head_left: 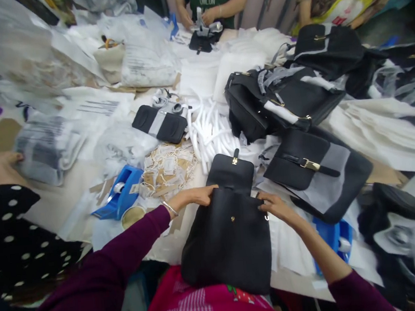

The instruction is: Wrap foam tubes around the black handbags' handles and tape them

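A black backpack (233, 240) with a gold stud on its front lies at the table's near edge, its lower part against my body. Its flap (232, 170), with a gold buckle, is folded back away from me. My left hand (202, 196) grips the left side of the bag's mouth, thumb and fingers closed on the rim. On the opposite side my right hand (272, 204) pinches the rim near a small metal ring. The inside of the bag is hidden from view.
White foam tubes (210, 131) and tangled tag strings (168, 166) lie beyond. Blue tape dispensers (120, 194) stand left and right. Black bags (317, 165) pile up at right. A co-worker's polka-dot sleeve (15, 240) reaches in from the left; two people work across the table.
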